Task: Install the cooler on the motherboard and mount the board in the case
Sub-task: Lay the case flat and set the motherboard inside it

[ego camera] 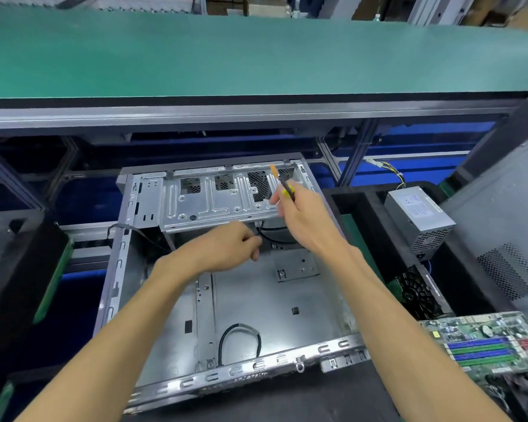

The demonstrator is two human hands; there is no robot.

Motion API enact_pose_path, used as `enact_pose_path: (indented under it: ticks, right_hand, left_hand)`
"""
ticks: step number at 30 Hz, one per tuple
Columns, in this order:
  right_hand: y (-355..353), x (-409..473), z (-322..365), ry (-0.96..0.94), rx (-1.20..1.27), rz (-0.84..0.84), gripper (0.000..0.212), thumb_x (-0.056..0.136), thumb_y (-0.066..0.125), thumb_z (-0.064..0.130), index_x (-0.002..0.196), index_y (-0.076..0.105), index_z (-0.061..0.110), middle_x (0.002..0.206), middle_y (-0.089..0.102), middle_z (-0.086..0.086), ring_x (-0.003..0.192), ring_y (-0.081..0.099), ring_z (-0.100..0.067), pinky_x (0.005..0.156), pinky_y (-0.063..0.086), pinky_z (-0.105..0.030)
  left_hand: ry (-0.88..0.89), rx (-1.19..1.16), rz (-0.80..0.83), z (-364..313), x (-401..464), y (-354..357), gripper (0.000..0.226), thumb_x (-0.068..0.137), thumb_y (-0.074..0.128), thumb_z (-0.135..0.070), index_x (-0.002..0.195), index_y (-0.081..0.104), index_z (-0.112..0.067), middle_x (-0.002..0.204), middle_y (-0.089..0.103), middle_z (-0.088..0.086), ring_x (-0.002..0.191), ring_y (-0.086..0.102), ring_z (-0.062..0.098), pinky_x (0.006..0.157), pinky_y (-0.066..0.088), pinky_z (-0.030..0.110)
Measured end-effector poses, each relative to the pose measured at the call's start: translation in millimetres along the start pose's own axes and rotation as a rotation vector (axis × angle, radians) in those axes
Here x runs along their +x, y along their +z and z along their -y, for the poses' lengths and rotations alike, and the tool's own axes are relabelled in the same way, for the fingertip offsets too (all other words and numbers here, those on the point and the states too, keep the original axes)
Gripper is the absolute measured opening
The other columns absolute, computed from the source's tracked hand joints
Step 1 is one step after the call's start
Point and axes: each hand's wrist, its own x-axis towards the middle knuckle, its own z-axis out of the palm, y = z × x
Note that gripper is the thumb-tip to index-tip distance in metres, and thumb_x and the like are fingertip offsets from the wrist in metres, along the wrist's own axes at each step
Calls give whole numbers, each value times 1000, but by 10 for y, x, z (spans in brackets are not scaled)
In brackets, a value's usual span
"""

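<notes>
Fingers [276, 197] of right hand [299, 214] pinch a screwdriver [282, 185]; left hand [226, 248] fingers curl on a black cable [264, 234] inside the case [256, 300]. Motherboard [482, 345], near right: likely stiff, light, fragile; best held by edges.

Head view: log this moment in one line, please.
left hand: pinches black cable | right hand: holds screwdriver | case: empty | motherboard: outside, right

green conveyor belt [256, 53] on aluminium frame [226, 115]; stacked cartons [485, 10] behind.
</notes>
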Motion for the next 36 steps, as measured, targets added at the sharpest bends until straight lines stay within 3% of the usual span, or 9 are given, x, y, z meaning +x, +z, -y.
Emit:
enact_pose_path:
  ticks: [4,7,13,17,22,26,31,34,36]
  right_hand:
    - [71,-57,12,-123,8,131,30,103,40,3,86,59,18,83,65,1,80,59,-14,80,49,-37]
    - [70,-113,3,-137,51,189,32,108,38,12,88,59,25,79,69,11,87,63,-10,87,48,-32]
    - [126,-112,14,-50,217,7,27,110,37,22,111,63,16,83,67,10,78,63,-8,78,51,-29]
    - [138,-110,-7,1,235,-48,26,109,38,33,96,60,27,62,49,12,54,42,-4,61,35,-21]
    - [150,-67,-31,-2,196,-13,24,109,39,31,108,58,16,102,62,20,94,53,21,73,36,3]
    - [160,-42,-54,-2,207,-26,25,109,39,30,105,62,20,106,66,13,102,51,-14,75,44,-4]
    - [161,-40,-37,-12,175,-3,24,109,40,30,101,62,29,114,61,-33,106,50,-42,84,42,-39]
    - [142,-50,-33,-14,175,6,24,109,39,34,102,62,28,92,62,-27,80,52,-38,71,45,-45]
    - [126,-58,-41,-24,197,20,25,108,39,36,102,62,27,73,47,-8,59,39,-17,56,38,-29]
  left_hand:
    - [153,-493,-116,-358,-239,-236,38,103,45,-29,75,65,-13,51,51,-3,48,45,14,49,40,19]
    - [178,-752,-300,-487,-218,-351,32,101,43,-15,77,62,-8,58,55,6,52,51,18,56,46,25]
    - [136,-727,-426,-466,-149,-345,23,98,44,-9,89,65,-6,83,72,12,71,68,20,70,57,35]
    - [-70,-190,-386,-110,-274,-292,23,95,46,-19,79,62,-16,76,69,4,72,67,25,71,56,38]
    - [-236,598,-210,225,-453,-101,12,95,46,-23,97,51,-13,110,61,12,93,53,28,75,41,34]
    - [-356,994,92,305,-498,-24,31,92,46,-15,122,54,-17,124,60,6,115,55,26,100,32,37]
    - [-336,988,140,250,-696,-245,22,88,42,-5,102,52,-19,111,63,1,91,55,22,89,38,32]
    - [-241,871,-38,16,-858,-460,15,85,47,-9,92,52,-21,94,60,-4,81,57,18,67,41,28]
    - [-171,696,-144,-135,-943,-656,16,83,54,-13,85,57,-29,80,59,-11,72,59,9,59,41,25]
